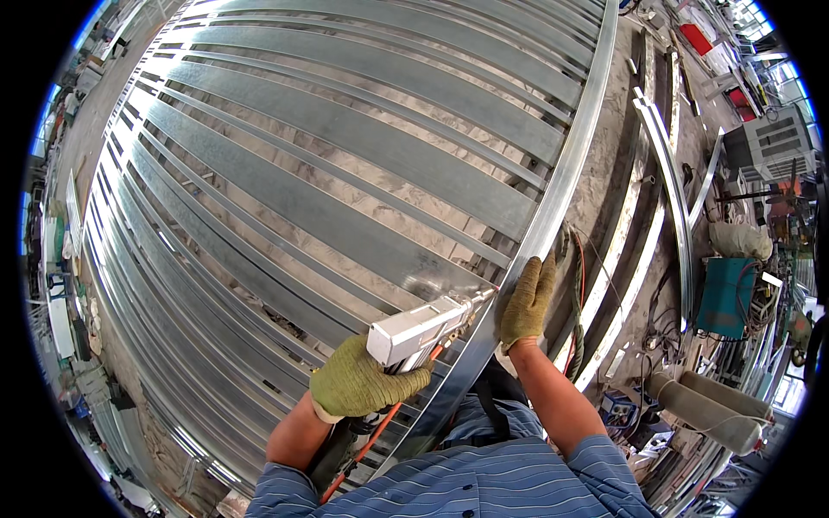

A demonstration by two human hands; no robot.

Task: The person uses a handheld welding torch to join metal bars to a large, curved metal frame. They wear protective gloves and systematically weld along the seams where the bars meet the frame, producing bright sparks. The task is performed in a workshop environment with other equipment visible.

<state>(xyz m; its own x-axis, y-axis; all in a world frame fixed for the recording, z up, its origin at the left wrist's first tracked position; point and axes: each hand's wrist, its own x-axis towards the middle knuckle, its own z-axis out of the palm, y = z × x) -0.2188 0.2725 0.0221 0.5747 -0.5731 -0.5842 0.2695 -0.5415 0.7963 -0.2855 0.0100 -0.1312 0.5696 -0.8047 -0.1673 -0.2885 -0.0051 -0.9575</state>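
Note:
My left hand [367, 380], in a yellow-green work glove, is wrapped round the grip of a white and silver handheld welding gun [416, 328]. The gun's narrow nozzle reaches up and right to the joint where a flat slat [380, 246] meets the long metal edge rail [566, 186]. An orange cable [371, 451] runs down from the gun past my left forearm. My right hand [525, 304], also gloved, lies against the rail just right of the nozzle tip, fingers stretched out along it. The nozzle's exact contact with the joint is too small to tell.
Many parallel slats form a large metal panel on the left. Right of the rail, cables [574, 302] and long metal bars [623, 250] lie on the floor. Farther right stand a teal box-shaped machine [724, 296], a grey unit [771, 145] and grey cylinders [704, 414].

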